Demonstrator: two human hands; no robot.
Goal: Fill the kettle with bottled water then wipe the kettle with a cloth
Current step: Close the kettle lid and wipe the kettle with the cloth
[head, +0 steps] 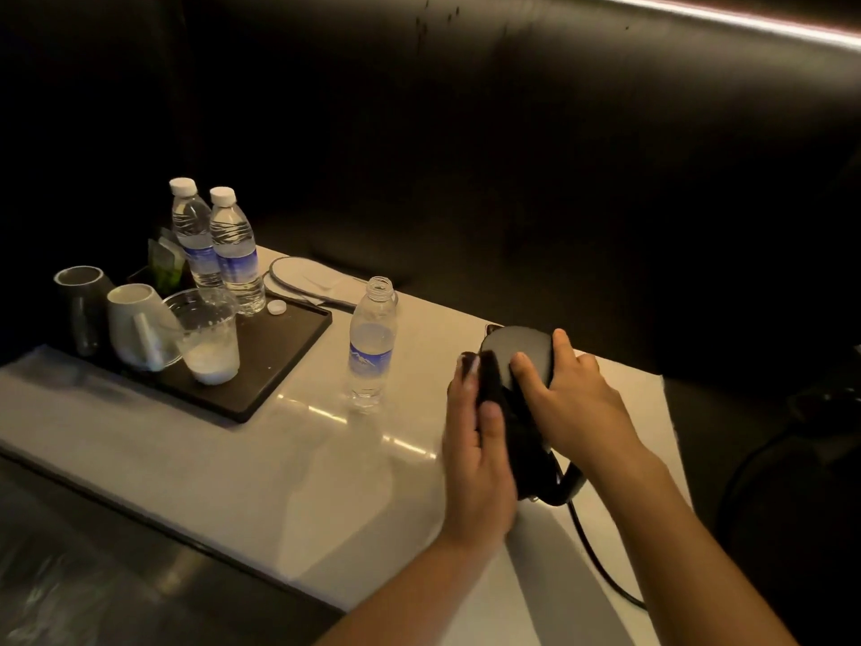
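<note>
The black kettle (522, 366) stands near the right end of the pale table (289, 459). The right hand (577, 398) rests on its lid, fingers spread; the left hand (475, 440) presses a dark cloth (491, 380) against its side, fingers together. An uncapped water bottle (371, 347) stands just left, beside a dark tray (275, 352).

You can read no words here: the blue labels on the open bottle (370, 347) and two capped bottles (219, 247) are too blurred.
</note>
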